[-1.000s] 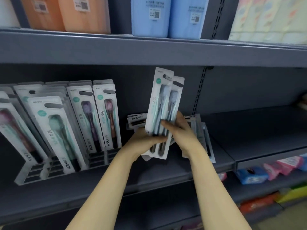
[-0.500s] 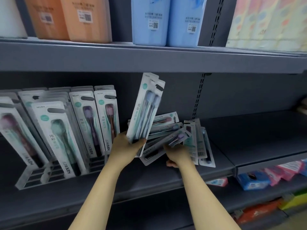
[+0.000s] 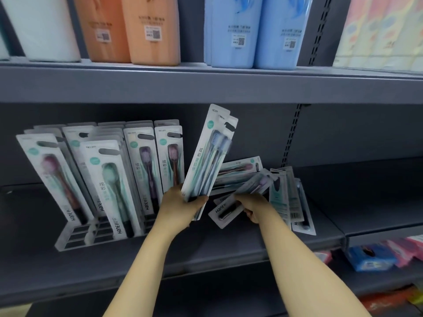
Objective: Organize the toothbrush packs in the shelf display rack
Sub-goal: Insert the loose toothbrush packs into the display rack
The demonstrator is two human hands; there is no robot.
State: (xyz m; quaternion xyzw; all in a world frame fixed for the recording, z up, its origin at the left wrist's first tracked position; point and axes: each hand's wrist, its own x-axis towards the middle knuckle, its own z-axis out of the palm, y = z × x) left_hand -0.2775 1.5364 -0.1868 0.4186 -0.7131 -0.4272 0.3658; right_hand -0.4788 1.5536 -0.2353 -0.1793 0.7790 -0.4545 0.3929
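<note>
Gripping two blue toothbrush packs (image 3: 207,161) upright, left hand (image 3: 180,208); at 3 o'clock, right hand (image 3: 253,208) grasps purple toothbrush pack (image 3: 240,197) off pile (image 3: 286,197).

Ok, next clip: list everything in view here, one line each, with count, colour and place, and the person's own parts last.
display rack: one, clear, left on the middle shelf.
racked toothbrush packs: several rows, white cards with pink, teal and purple brushes, upright in the rack.
held packs: at least two, blue brushes, gripped upright.
loose packs: a jumbled pile, count unclear, right of the rack.
orange packages: two, top shelf.
blue packages: two, top shelf.
white roll: one, top shelf left.
small goods: blue and pink, lower shelf right.
left hand: grips the held packs.
right hand: grips a pack from the pile.
</note>
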